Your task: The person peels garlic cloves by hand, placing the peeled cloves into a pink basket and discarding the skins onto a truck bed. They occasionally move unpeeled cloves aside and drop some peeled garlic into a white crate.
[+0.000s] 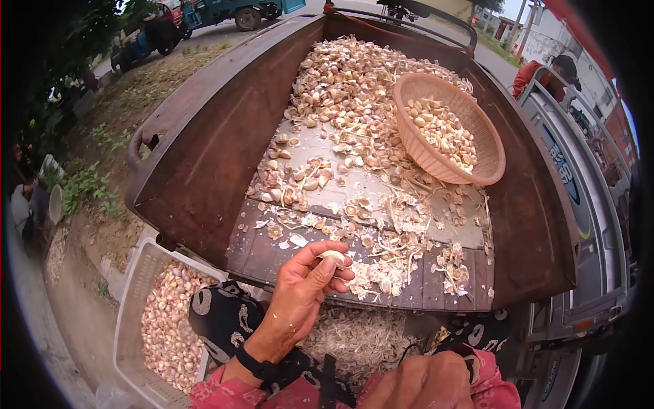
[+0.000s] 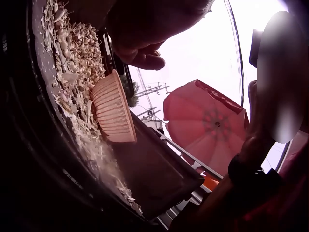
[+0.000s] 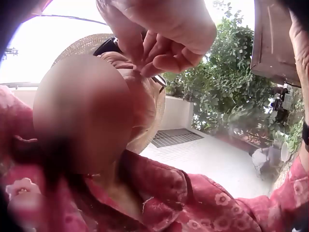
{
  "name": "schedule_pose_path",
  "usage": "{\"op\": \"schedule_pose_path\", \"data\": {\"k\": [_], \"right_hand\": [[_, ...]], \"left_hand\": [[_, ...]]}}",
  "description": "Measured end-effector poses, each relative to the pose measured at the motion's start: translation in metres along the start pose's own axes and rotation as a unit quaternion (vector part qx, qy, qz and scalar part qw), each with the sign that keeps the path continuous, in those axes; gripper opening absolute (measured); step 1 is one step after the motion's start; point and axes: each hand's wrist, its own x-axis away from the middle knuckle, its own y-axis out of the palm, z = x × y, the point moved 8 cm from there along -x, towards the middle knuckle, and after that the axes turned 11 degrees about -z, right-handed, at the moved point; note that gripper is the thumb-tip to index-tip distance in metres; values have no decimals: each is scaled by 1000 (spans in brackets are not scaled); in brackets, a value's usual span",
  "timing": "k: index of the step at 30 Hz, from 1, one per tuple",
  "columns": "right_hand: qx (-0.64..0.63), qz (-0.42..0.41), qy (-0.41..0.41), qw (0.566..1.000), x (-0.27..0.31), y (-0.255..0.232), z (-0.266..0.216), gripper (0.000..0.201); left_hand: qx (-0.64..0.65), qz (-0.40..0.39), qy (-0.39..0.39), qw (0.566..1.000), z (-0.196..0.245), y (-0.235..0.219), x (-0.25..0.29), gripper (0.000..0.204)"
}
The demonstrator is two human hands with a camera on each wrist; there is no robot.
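Observation:
My left hand (image 1: 335, 264) is raised over the near edge of a rusty metal cart bed (image 1: 197, 170) and pinches a pale garlic clove (image 1: 333, 256) between thumb and fingers. In the left wrist view that hand (image 2: 145, 50) is a dark shape at the top. My right hand (image 1: 424, 383) is at the bottom edge, close to the camera, showing its back. In the right wrist view its fingers (image 3: 159, 46) are curled tight near the face, with nothing visible in them. Garlic cloves and dry skins (image 1: 340, 116) cover the bed.
A pink plastic basket (image 1: 451, 131) of peeled cloves leans at the bed's right side. A white crate (image 1: 136, 286) of unpeeled garlic stands low on the left. A person in red (image 1: 545, 71) and a vehicle (image 1: 579, 204) are on the right. A red parasol (image 2: 207, 125) is overhead.

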Motion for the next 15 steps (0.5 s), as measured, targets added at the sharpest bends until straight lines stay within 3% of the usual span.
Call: {"op": "schedule_pose_path", "data": {"k": [3,5,6,8,10,12,14,15], "right_hand": [[-4,47,31,998,-3,-3,-7,14],[28,54,144,988,-6,-6,-6,14],[28,51,144,988,-2,-3,-6,14],[-12,194,138,971,21,-15,-4,13],[38,185,42,981,29,-48,-6,7],[135,347,133,918,56,-94,-13,16],[286,393,196,852,70,-136,-23,18],[286,393,197,851,75,-151,-24,18]], "left_hand": [[-12,-2,16,1000,-1,-3,-3,29],[-16,5,20,1000,0,-10,-6,24],[-18,5,23,1000,2,-13,-8,24],[8,6,-23,1000,-5,-18,-14,24],[55,-11,-43,997,-11,-28,-19,24],[107,-22,-61,992,-16,-31,-29,23],[132,-19,-62,989,-23,-38,-36,24],[138,-18,-67,988,-27,-41,-38,23]]}}
